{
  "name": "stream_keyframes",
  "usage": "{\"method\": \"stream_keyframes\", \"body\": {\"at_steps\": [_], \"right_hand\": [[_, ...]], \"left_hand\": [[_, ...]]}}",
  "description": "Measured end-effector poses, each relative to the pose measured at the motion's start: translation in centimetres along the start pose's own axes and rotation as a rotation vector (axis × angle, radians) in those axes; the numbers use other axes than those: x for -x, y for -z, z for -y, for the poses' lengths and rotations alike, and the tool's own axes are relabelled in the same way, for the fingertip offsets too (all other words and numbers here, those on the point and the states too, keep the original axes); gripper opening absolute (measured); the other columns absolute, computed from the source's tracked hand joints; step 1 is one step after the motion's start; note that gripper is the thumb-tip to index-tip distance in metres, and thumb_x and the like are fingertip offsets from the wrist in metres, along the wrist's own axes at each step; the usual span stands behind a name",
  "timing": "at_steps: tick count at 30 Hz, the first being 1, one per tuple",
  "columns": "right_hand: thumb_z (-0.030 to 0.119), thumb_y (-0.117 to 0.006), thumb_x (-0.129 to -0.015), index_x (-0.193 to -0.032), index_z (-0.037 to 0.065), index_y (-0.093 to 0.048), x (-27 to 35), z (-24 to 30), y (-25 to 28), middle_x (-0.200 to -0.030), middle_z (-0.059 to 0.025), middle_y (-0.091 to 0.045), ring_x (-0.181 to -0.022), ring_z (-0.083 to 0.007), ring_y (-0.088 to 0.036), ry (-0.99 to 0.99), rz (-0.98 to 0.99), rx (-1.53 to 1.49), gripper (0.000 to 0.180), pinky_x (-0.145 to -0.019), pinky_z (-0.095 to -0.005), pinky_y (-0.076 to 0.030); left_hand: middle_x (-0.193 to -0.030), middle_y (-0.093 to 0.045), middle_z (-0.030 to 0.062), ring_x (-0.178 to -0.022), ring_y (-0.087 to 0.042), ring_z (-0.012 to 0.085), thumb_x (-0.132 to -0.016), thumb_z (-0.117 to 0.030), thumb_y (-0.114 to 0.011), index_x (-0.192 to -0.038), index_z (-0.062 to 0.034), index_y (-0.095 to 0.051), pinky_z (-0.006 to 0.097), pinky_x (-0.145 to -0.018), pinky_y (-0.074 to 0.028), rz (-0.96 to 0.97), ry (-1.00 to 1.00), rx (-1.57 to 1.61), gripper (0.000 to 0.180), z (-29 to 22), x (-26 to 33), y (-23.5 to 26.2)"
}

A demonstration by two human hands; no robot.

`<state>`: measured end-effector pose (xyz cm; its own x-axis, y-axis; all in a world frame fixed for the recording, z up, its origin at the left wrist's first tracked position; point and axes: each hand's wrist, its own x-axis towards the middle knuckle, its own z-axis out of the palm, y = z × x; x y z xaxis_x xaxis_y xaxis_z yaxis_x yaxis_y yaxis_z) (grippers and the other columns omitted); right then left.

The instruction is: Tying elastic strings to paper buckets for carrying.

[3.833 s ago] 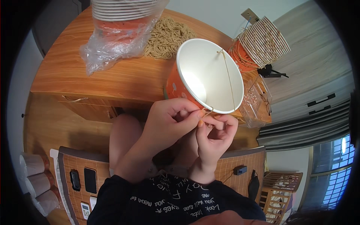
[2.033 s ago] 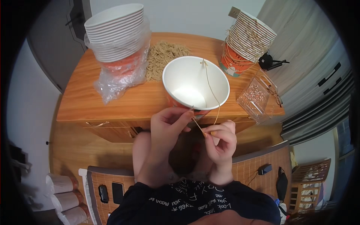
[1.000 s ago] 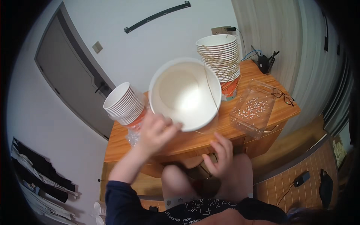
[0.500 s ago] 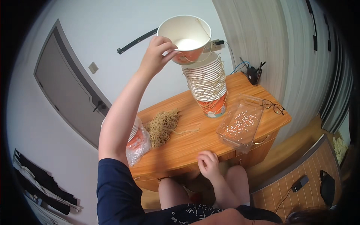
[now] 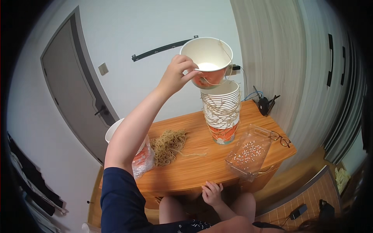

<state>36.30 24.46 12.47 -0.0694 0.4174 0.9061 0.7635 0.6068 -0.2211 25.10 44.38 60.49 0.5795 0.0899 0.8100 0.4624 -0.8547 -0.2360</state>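
1. Left hand [image 5: 179, 73] raised at the end of a stretched arm, thumb and fingers pinching the near rim of an orange tub [image 5: 211, 79]
2. Tub held mouth up, a little tilted, just right of that hand; its cord handle [image 5: 232, 64] loops from the far rim round the outside and looks fastened at both ends, so I judge this one strung
3. Right hand [image 5: 212, 193] low, by the near edge of the desk [image 5: 186, 174], fingers loosely curled, grasping nothing that I can see; whether it touches the edge I cannot tell
4. Directly under the held tub, a tall corded stack [image 5: 221, 108], loops hanging all down its side: by the look of it, the finished part, and a large share; tub's base overlaps its top from where I stand, contact unclear
5. Beside the left forearm and partly hidden by it, a plastic-wrapped stack [image 5: 143, 161]; no cords visible on it, so probably the part left
6. Between forearm and corded stack, a cord heap [image 5: 169, 145], plenty unused, one strand trailing right
7. Up and right of the right hand, a clear tray [image 5: 254, 134] with small pale bits [image 5: 250, 153], glasses [image 5: 284, 140] just beyond
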Motion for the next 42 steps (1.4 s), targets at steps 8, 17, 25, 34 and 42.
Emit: {"method": "stream_keyframes", "body": {"at_steps": [8,17,25,34,42], "right_hand": [[0.021,-0.072,-0.08,-0.108,0.023,-0.063,0.0,0.5,-1.7,-0.124,0.0004,-0.056,-0.123,-0.0211,-0.044,-0.081,-0.112,0.017,0.03,-0.117,-0.0465,-0.013],[0.021,-0.072,-0.08,-0.109,0.024,-0.063,0.1,0.5,-1.4,-0.125,0.0012,-0.056,-0.124,-0.0206,-0.043,-0.087,-0.106,-0.005,0.031,-0.117,-0.0459,-0.012],[0.02,-0.071,-0.081,-0.113,0.024,-0.065,-0.2,0.8,-0.8,-0.128,0.0017,-0.056,-0.126,-0.0193,-0.042,-0.084,-0.067,-0.045,0.032,-0.118,-0.0453,-0.011],[0.022,-0.07,-0.083,-0.111,0.024,-0.066,0.0,1.3,-0.8,-0.129,0.0015,-0.056,-0.128,-0.0188,-0.041,-0.139,-0.069,-0.074,0.028,-0.118,-0.0444,-0.011],[0.023,-0.068,-0.084,-0.112,0.025,-0.066,-0.1,1.2,-0.8,-0.129,0.0012,-0.057,-0.126,-0.0182,-0.043,-0.124,-0.077,-0.07,0.027,-0.117,-0.0443,-0.011]], "left_hand": [[-0.092,-0.062,0.0044,-0.09,-0.055,0.0226,-0.085,-0.022,-0.074,-0.086,-0.007,-0.066,0.036,-0.08,-0.046,0.108,0.136,0.212,0.017,1.1,0.4,-4.0],[-0.125,-0.055,0.0118,-0.102,-0.055,0.0219,-0.099,-0.03,-0.052,-0.098,-0.0036,-0.061,0.036,-0.091,-0.046,0.344,0.38,0.608,0.028,4.1,2.1,-8.1],[-0.113,-0.062,0.0121,-0.117,-0.052,0.0298,-0.103,-0.039,-0.036,-0.111,-0.006,-0.063,0.059,-0.117,-0.012,0.508,0.315,0.342,0.043,3.3,4.9,-10.4],[-0.105,-0.066,0.0131,-0.108,-0.059,0.0276,-0.101,-0.046,-0.038,-0.101,-0.0059,-0.067,0.051,-0.115,-0.024,0.696,0.444,0.235,0.049,2.6,1.5,-10.5],[-0.119,-0.066,0.0129,-0.109,-0.062,0.0247,-0.1,-0.057,-0.037,-0.122,-0.0035,-0.066,0.039,-0.097,-0.045,0.888,0.812,0.443,0.065,-2.2,-5.9,-13.7]]}}
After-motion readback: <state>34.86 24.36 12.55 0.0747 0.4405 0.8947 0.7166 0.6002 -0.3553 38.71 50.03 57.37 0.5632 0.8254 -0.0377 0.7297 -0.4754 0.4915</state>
